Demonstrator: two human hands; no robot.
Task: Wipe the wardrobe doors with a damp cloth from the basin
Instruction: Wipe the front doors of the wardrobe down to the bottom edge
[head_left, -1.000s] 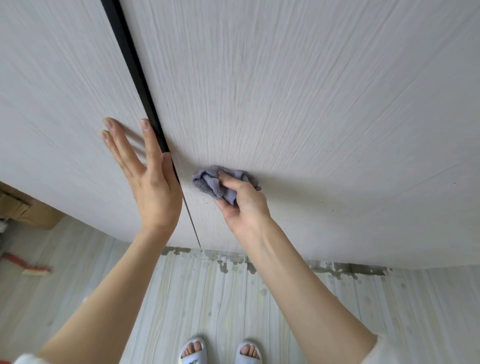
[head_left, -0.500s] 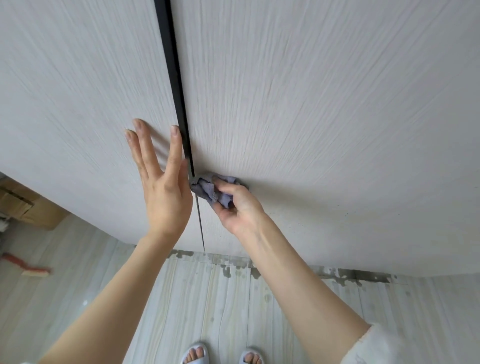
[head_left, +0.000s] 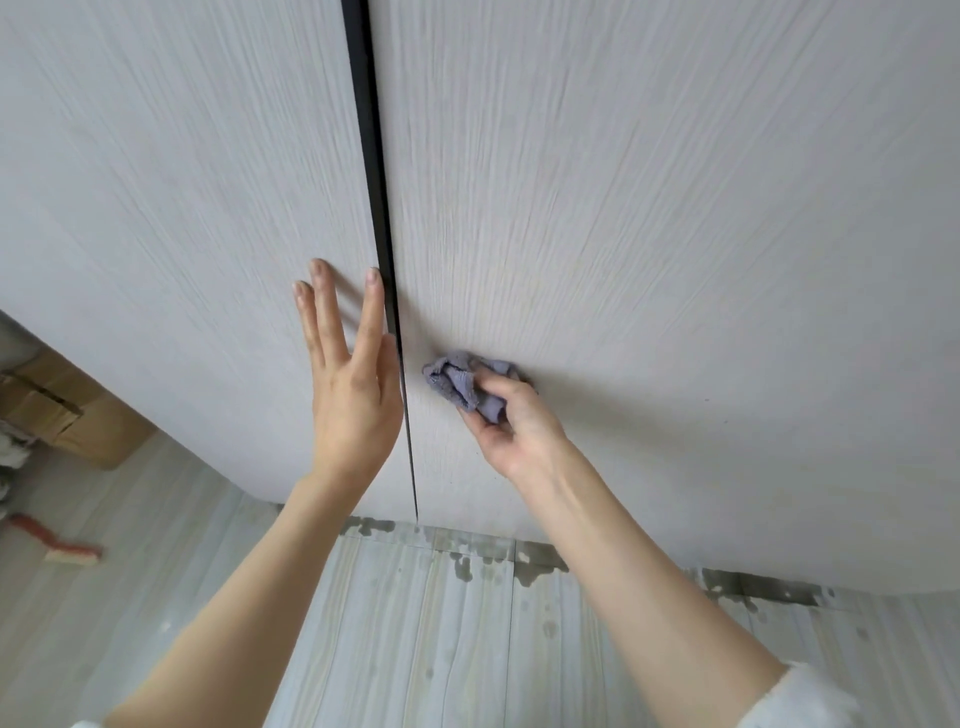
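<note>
Two pale wood-grain wardrobe doors fill the view, the left door (head_left: 171, 208) and the right door (head_left: 649, 218), split by a dark vertical gap (head_left: 376, 208). My right hand (head_left: 511, 431) grips a bunched grey-blue cloth (head_left: 460, 384) and presses it on the lower part of the right door, a little right of the gap. My left hand (head_left: 350, 384) lies flat on the left door with fingers spread, its edge beside the gap. The basin is not in view.
Grey plank floor (head_left: 415, 634) runs below the doors, with dark wet patches (head_left: 483, 561) along the wardrobe base. A cardboard box (head_left: 62, 410) stands at the left, and a red-handled brush (head_left: 57, 545) lies on the floor near it.
The cloth slid left up to the gap, then back right along the door. My left hand stayed flat on the left door. The view has shifted so the gap sits further right.
</note>
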